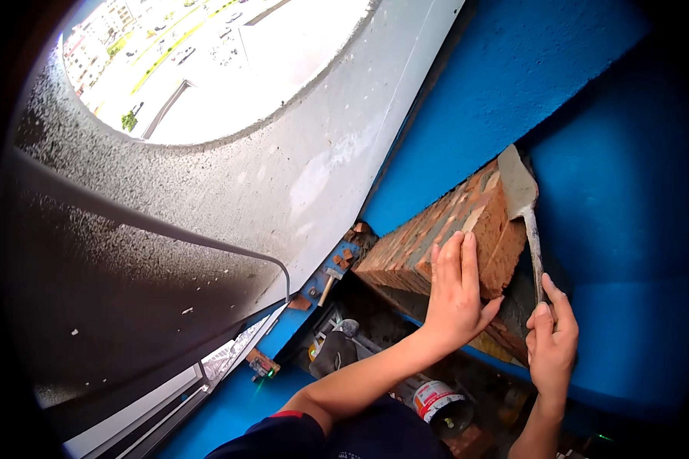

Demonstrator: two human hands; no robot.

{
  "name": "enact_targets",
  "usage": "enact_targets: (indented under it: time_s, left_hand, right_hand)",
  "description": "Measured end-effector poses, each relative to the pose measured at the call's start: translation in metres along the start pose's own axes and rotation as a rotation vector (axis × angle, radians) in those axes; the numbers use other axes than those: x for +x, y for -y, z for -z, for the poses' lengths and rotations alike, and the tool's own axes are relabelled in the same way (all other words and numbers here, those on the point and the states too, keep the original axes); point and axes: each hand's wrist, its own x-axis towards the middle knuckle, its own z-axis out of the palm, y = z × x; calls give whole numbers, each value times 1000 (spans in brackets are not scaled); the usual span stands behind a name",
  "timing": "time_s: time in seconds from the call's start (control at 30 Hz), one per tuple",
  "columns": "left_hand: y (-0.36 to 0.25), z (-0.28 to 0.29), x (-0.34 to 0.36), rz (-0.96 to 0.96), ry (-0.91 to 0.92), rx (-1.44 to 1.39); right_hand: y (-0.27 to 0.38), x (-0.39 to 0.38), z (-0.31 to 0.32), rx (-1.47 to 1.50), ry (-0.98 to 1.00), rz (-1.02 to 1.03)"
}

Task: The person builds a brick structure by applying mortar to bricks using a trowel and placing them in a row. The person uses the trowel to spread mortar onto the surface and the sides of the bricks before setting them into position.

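A stepped brick wall (pixel 409 249) of orange-red bricks with grey mortar joints rises beside blue-painted surfaces. My left hand (pixel 455 298) lies on the end brick (pixel 504 237), its fingers stretched out along the face and the thumb apart. In my right hand (pixel 553 336) is the thin handle of a trowel (pixel 519 183), gripped between thumb and fingers. The trowel's mortar-smeared blade sits against the far upper end of that brick, next to the blue wall. Part of the handle's lower end is hidden by my fingers.
On a blue ledge at centre-left lie a hammer (pixel 328 287) and brick pieces (pixel 300 304). A small device with a green light (pixel 263 366) stands lower left. Below me is a white and red bucket (pixel 436 396). A round opening (pixel 230 69) looks out over a street far below.
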Motion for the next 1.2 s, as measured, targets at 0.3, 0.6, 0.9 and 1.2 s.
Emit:
enact_targets:
  time_s: [0.3, 0.6, 0.9, 1.2]
  left_hand:
    - [35, 115, -37, 226, 78, -436]
    - [10, 113, -75, 875, 326, -1046]
    - [85, 131, -59, 981, 351, -1017]
    - [64, 121, -11, 825, 319, -921]
  right_hand:
    - [-17, -102, -13, 140, 60, 128]
    - [-19, -117, -78, 44, 495, 199]
    - [-111, -130, -69, 150, 654, -317]
    - [-136, -147, -74, 0, 588, -285]
